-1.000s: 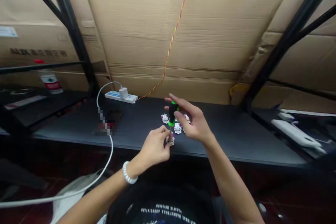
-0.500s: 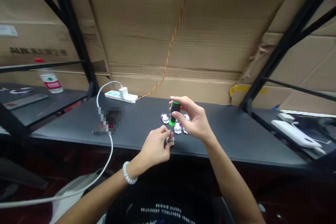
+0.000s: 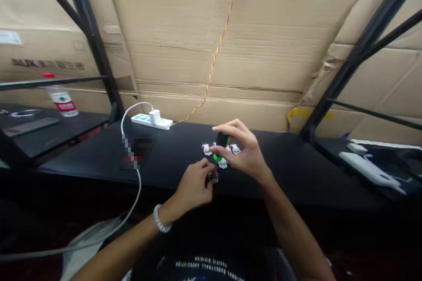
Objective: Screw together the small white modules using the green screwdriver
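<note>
Near the table's front edge, my left hand (image 3: 197, 183) pinches a small white part (image 3: 215, 178); my fingers cover much of it, and its exact kind is unclear. Above it, my right hand (image 3: 245, 151) grips a screwdriver (image 3: 221, 141) with a black and green handle. The screwdriver leans slightly, its shaft running down to the part between my left fingertips. Its tip is hidden there. Just beyond lie several similar white and purple parts, among them one at the left (image 3: 206, 149) and one at the right (image 3: 235, 149).
A white power strip (image 3: 145, 119) with a plugged-in charger (image 3: 154, 117) lies at the back left. Its white cable (image 3: 140, 184) hangs over the front edge. A blurred-out dark object (image 3: 141, 151) sits beside the cable. Cardboard (image 3: 263, 52) walls the back; black posts (image 3: 99, 48) flank the table.
The screwdriver's handle has tilted a little to the right, and my right hand has turned slightly with it. My left hand stays in place on the part. The picture is brighter at the back.
</note>
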### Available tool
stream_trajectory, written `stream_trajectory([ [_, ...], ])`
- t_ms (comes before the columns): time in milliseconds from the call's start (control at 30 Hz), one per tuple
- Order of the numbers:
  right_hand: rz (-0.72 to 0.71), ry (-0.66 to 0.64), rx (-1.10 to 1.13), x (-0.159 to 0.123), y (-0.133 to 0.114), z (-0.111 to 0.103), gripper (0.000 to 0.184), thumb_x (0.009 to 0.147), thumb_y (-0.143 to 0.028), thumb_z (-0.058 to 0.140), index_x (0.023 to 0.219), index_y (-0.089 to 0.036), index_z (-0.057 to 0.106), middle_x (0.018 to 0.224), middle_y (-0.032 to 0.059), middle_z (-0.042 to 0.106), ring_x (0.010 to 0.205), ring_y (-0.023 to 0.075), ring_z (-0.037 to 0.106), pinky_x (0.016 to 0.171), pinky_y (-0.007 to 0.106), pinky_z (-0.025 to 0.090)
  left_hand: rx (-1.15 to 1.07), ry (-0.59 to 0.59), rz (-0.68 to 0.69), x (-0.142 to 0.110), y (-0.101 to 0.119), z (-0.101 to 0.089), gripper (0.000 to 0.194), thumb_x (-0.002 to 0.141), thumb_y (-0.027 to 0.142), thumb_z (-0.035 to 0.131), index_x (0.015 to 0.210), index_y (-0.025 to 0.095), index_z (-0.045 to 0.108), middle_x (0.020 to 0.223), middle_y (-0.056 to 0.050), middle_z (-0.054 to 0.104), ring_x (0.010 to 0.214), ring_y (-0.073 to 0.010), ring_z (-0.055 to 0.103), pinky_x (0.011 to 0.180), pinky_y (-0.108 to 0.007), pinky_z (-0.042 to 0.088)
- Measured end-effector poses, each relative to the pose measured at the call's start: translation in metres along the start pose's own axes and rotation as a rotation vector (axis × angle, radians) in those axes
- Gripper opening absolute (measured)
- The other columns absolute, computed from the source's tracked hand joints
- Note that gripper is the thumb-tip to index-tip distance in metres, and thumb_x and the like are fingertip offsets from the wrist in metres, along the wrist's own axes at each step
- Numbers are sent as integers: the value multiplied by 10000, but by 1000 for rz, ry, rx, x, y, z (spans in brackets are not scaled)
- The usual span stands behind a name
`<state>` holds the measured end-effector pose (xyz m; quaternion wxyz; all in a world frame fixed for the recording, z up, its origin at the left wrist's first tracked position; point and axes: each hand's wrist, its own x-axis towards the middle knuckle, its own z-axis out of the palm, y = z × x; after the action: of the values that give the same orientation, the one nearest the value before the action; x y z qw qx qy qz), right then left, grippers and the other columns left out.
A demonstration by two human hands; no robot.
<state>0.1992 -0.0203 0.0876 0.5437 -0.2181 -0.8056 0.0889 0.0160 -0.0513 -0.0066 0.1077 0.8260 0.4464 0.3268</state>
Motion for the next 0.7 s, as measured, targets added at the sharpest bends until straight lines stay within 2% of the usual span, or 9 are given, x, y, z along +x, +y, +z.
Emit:
stream_trajectory([
  [133,30,-76,166,-3,3,0,496,1047,-310,633,1542,-296,596,1410,134,670,1177,259,723,972,438,633,-1,-1,-7,0,1,0,181,834,44,619,892,213,645,1009,-50,674,922,-236,668,848,-360,514],
  [167,47,-89,213,-4,4,0,514,1061,-293,608,1572,-308,562,1439,132,667,1211,259,724,997,440,631,-2,-2,-10,0,1,0,180,836,45,619,893,214,643,1007,-50,674,923,-236,668,847,-358,514],
  [267,41,-48,172,-3,5,-1,446,1008,-307,728,1450,-306,677,1211,90,737,1063,225,743,924,387,645,-2,-11,-18,0,2,-1,190,831,40,618,896,217,641,1010,-47,670,915,-232,667,845,-356,515],
  [367,-10,20,-7,-1,4,-2,397,881,-386,884,1253,-291,782,988,39,691,861,194,678,800,358,642,11,-10,-24,0,3,-1,187,837,44,621,895,221,636,1024,-48,672,939,-241,668,863,-369,516],
  [433,-14,14,-10,-2,4,0,448,913,-409,846,1335,-293,748,1068,66,704,912,214,696,828,390,654,10,-2,-24,-1,3,-1,179,843,51,626,897,221,635,1032,-50,675,959,-247,668,882,-376,518],
  [533,34,-45,213,-7,8,5,500,1059,-375,625,1550,-291,590,1381,146,696,1172,278,740,983,471,653,5,0,-20,-2,2,0,180,843,52,625,908,219,640,1035,-54,676,961,-247,668,877,-374,519],
  [567,58,-53,286,-9,11,6,500,1075,-363,591,1570,-294,567,1425,149,688,1197,283,747,996,478,654,7,-2,-23,-2,2,0,173,847,57,624,908,218,641,1032,-55,675,955,-247,668,870,-374,518],
  [633,91,-25,312,-9,14,8,454,1050,-354,653,1502,-308,634,1341,119,735,1107,258,776,951,453,672,12,-6,-26,-2,3,0,170,849,61,622,914,216,643,1029,-56,674,950,-249,664,861,-378,516],
  [700,63,54,183,-7,15,8,395,949,-342,808,1338,-305,750,1127,69,755,929,216,758,846,405,678,13,-5,-28,-2,3,0,174,845,60,624,921,215,646,1036,-57,672,944,-247,661,864,-380,515],
])
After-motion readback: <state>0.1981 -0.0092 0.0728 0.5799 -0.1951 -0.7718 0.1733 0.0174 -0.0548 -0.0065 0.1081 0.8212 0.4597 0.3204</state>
